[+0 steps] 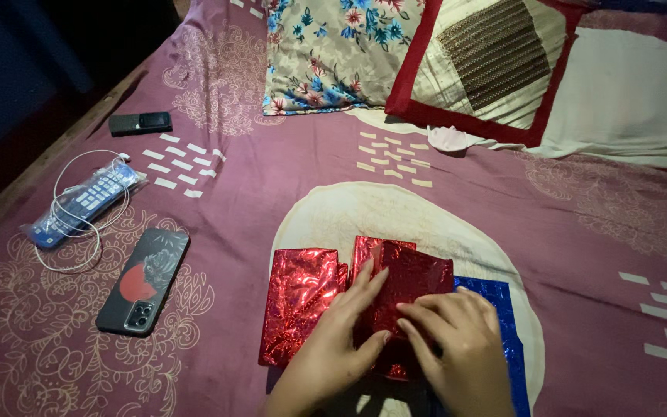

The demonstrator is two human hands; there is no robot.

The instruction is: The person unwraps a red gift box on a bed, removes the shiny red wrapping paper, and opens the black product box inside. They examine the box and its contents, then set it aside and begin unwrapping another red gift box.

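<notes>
The shiny red foil sheet lay on the bedspread over a blue foil sheet; I judged it could slip or crease crookedly under uneven pressure. Your left hand pressed it flat, fingers extended. Your right hand curled loosely, fingertips pinning its edge, grasping nothing.

Both forearms run off the bottom edge. The left hand and right hand cover the lower half of the folded red foil sheet, so its near edge and any crease beneath them cannot be seen. The blue foil sheet shows only a strip beside the right hand and is cut by the bottom edge. The red-bordered cushion and floral pillow are cropped at the top.
</notes>
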